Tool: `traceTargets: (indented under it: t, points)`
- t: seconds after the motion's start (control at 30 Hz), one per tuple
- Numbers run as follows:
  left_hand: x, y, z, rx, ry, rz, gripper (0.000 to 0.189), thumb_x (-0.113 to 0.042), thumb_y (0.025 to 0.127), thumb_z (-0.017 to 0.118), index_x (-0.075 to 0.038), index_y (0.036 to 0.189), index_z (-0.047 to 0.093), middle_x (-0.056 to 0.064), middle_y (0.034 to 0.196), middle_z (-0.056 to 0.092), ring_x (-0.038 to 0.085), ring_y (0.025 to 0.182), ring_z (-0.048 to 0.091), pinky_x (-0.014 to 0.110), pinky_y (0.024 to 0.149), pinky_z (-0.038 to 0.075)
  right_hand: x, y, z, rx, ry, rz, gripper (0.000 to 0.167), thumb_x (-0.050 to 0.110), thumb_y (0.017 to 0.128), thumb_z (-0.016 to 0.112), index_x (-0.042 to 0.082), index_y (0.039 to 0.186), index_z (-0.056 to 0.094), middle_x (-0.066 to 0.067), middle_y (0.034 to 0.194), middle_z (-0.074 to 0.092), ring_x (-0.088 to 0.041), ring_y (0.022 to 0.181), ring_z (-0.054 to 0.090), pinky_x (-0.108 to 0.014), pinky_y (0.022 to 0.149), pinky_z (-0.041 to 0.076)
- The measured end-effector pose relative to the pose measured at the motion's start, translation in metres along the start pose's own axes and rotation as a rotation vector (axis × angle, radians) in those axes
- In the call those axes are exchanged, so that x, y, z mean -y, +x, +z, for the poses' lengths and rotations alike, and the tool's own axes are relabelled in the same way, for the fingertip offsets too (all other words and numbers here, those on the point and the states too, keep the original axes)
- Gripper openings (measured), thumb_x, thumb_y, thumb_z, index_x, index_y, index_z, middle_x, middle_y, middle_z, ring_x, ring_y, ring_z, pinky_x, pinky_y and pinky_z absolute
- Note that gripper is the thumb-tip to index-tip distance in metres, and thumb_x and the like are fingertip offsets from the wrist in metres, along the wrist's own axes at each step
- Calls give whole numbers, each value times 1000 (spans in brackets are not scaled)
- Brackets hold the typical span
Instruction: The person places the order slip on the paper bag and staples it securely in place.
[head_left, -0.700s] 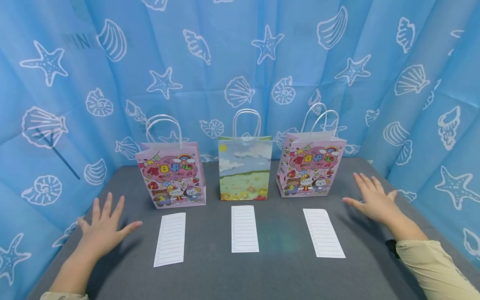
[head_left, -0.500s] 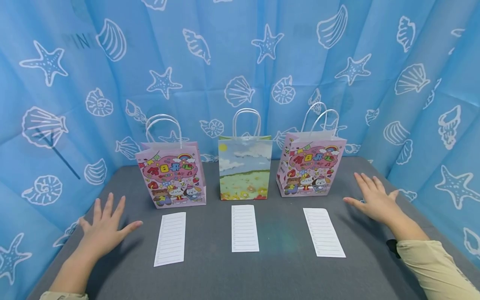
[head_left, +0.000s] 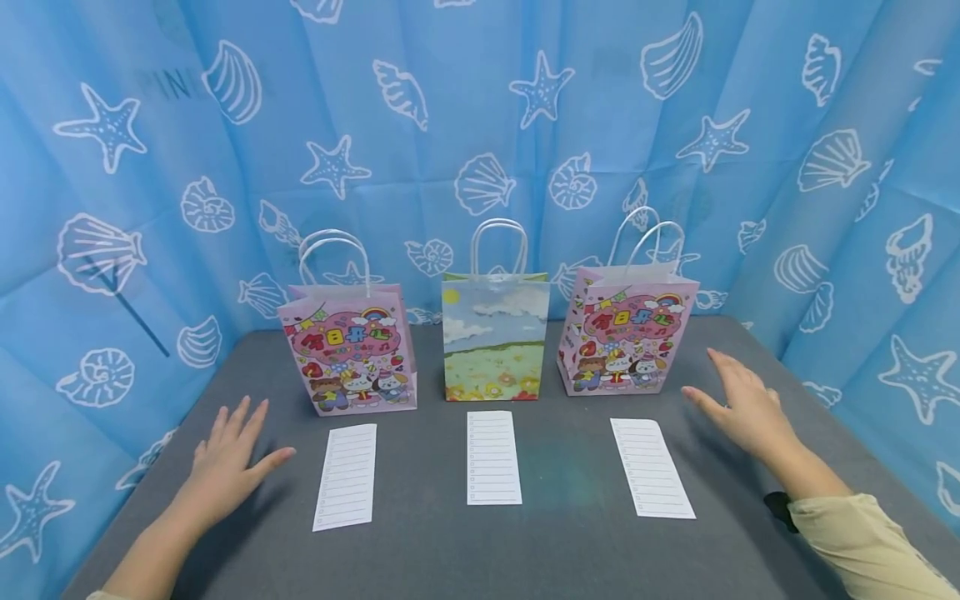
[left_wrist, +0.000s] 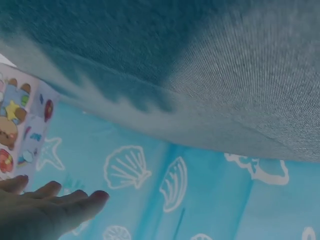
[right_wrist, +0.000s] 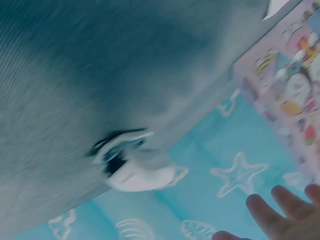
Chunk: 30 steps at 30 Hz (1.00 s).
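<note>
My left hand [head_left: 225, 471] is held over the left side of the table with fingers extended, nearest the left pink paper gift bag [head_left: 352, 350]. To the right of the right pink paper gift bag [head_left: 630, 333], my right hand [head_left: 750, 417] reaches in with straight fingers and thumb apart. Neither hand touches a bag. Between the pink bags stands a paper bag with a meadow picture [head_left: 495, 337]. All three are upright with white handles raised; their insides are hidden. In front lie a left lined paper slip [head_left: 347, 477], a middle slip [head_left: 492, 458] and a right slip [head_left: 652, 467].
A grey cloth covers the table [head_left: 420, 550]. Blue curtain [head_left: 420, 167] with white shells and starfish hangs behind and along both sides, close behind the bags. A blurred white and dark thing [right_wrist: 137, 170] shows in the right wrist view; its kind is unclear.
The fingers of both hands have come closer together, and the left hand has turned and shifted slightly right. Bags and slips stay in place; the head view has shifted slightly.
</note>
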<state>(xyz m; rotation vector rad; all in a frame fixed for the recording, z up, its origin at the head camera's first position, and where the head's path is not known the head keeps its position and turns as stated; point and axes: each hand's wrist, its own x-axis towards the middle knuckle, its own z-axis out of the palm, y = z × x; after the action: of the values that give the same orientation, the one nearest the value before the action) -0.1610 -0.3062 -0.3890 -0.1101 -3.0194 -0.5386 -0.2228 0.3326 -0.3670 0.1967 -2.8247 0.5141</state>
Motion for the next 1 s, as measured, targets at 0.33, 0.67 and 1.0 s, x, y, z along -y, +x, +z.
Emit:
traceTargets:
  t: [0.33, 0.67, 1.0]
  points:
    - [-13, -5, 0, 3, -124, 31, 88, -43, 90, 67, 10, 147, 25, 41, 147, 19, 62, 131, 16, 77, 95, 17, 49, -11, -3, -74, 202, -57, 73, 28, 99, 58, -12, 146, 20, -40, 135, 37, -57, 119, 39, -70, 88, 34]
    - [-24, -5, 1, 47, -249, 28, 88, -35, 89, 70, 13, 146, 23, 41, 145, 21, 60, 131, 20, 72, 99, 23, 72, -14, 8, -113, 427, -128, 66, 11, 98, 57, -9, 148, 20, -31, 131, 44, -50, 113, 48, -58, 83, 43]
    - [-25, -5, 7, 28, -215, 51, 85, -31, 85, 75, 12, 144, 31, 42, 140, 32, 60, 126, 30, 71, 95, 29, 100, -15, 22, 9, 800, -92, 65, 7, 101, 52, -7, 150, 12, -31, 133, 40, 7, 99, 51, -27, 68, 55]
